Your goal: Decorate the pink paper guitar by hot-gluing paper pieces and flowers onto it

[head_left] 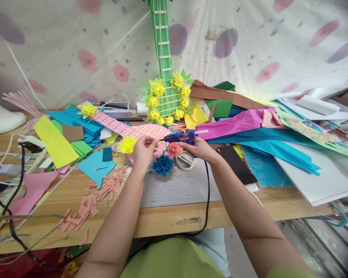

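My right hand (197,149) grips a blue-purple hot glue gun (180,136) with its nozzle aimed left toward my left hand. My left hand (143,150) is closed in a pinch on a small piece I cannot make out, held just right of a yellow paper flower (127,144). Both hands hover above a pink paper guitar (124,130) lying on the table. A peach paper rose (174,148) and a dark blue paper flower (162,165) sit beneath the hands. The gun's black cord (208,193) trails off the table edge.
A green paper guitar (165,58) with yellow flowers stands behind. Coloured paper sheets (258,127) pile on the right, more on the left (60,143). Pink scraps (87,204) litter the wooden table (162,220). A grey cutting mat (179,185), a tape roll (185,161), a black phone (237,164) and cables (5,173) lie around.
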`<state>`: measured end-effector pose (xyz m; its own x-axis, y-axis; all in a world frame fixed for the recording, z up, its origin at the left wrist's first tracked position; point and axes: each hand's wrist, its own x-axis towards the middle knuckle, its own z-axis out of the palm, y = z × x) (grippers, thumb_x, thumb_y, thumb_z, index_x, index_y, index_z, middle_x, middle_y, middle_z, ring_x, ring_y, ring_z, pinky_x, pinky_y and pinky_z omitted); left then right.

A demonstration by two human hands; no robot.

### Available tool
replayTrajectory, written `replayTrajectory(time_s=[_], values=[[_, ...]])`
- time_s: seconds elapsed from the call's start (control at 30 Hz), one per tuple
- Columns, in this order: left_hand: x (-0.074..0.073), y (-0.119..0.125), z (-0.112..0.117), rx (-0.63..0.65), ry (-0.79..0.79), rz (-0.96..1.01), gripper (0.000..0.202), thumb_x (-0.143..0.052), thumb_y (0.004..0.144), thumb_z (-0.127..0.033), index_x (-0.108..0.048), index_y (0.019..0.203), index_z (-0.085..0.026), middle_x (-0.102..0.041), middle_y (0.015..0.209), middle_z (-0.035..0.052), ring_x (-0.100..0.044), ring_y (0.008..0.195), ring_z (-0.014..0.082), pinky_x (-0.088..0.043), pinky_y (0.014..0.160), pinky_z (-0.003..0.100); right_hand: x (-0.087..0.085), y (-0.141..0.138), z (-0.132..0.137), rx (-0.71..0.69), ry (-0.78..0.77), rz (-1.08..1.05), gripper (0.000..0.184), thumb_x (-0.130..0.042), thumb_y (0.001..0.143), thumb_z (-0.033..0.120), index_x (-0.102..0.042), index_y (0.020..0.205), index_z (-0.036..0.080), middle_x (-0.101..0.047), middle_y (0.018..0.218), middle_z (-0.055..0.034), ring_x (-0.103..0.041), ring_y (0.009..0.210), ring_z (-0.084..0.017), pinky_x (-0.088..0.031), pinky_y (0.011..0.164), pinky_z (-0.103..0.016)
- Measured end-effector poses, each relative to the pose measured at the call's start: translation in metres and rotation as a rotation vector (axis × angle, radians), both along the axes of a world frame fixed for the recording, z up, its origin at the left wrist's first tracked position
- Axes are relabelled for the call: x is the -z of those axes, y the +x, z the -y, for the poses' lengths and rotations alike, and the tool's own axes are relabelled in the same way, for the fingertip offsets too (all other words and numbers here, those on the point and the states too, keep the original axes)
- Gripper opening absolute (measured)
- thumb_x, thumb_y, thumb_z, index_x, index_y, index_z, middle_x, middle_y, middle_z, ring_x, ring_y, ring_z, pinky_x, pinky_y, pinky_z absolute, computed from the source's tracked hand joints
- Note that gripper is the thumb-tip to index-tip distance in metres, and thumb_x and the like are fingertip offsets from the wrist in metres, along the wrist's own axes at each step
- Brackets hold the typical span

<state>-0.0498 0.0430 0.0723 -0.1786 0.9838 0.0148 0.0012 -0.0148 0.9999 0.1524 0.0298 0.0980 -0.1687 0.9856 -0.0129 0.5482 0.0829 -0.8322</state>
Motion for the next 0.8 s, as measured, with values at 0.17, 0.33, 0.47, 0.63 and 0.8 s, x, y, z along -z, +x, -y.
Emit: replayTrajectory(time_s=[0.17,0.33,0.47,0.63,0.8], values=[[0.003,0.0,-0.001,0.025,-0.007,0.015,0.016,-0.068,0.067,-0.025,-0.057,0.073,-0.015,-0.062,0.062,-0.0009,-0.06,0.057,0.0106,-0.05,0.051,0.021,0.002,0.003,0.0,0.014,-0.008,-0.03,0.053,-0.058,0.07,0.066,-0.066,0.086,0.015,-0.052,0.053,0.0014,-0.044,0.051,-0.011,-0.035,0.049,-0.024],[0.0,-0.001,0.0,0.066,-0.039,0.036,0.018,-0.069,0.065,-0.024,-0.057,0.073,-0.014,-0.061,0.06,-0.0009,-0.062,0.058,0.0108,-0.05,0.052,0.02,0.009,0.015,-0.009,0.078,0.015,-0.125,0.051,-0.055,0.072,0.066,-0.06,0.073,0.015,-0.044,0.045,0.0044,-0.039,0.042,-0.008,-0.031,0.043,-0.023],[-0.005,-0.006,0.001,0.083,-0.085,0.036,0.017,-0.069,0.063,-0.022,-0.057,0.072,-0.014,-0.062,0.059,-0.0007,-0.063,0.059,0.0118,-0.05,0.052,0.02,0.031,0.039,-0.025,0.305,0.144,-0.112,0.05,-0.057,0.07,0.065,-0.06,0.072,0.015,-0.047,0.048,0.0031,-0.042,0.043,-0.01,-0.034,0.045,-0.024],[-0.009,-0.016,-0.003,0.091,-0.089,-0.052,0.018,-0.068,0.061,-0.023,-0.057,0.074,-0.016,-0.061,0.06,-0.0013,-0.062,0.057,0.013,-0.044,0.045,0.019,0.069,0.057,-0.032,0.47,0.106,0.167,0.052,-0.06,0.066,0.065,-0.064,0.073,0.013,-0.062,0.063,-0.0065,-0.059,0.063,-0.02,-0.043,0.058,-0.029],[-0.015,-0.021,-0.011,0.118,-0.068,-0.117,0.021,-0.067,0.06,-0.02,-0.055,0.077,-0.017,-0.06,0.057,-0.0023,-0.059,0.052,0.0126,-0.039,0.045,0.019,0.088,0.052,-0.03,0.498,0.048,0.208,0.054,-0.058,0.071,0.061,-0.065,0.092,0.012,-0.068,0.089,-0.014,-0.063,0.087,-0.026,-0.046,0.077,-0.036]])
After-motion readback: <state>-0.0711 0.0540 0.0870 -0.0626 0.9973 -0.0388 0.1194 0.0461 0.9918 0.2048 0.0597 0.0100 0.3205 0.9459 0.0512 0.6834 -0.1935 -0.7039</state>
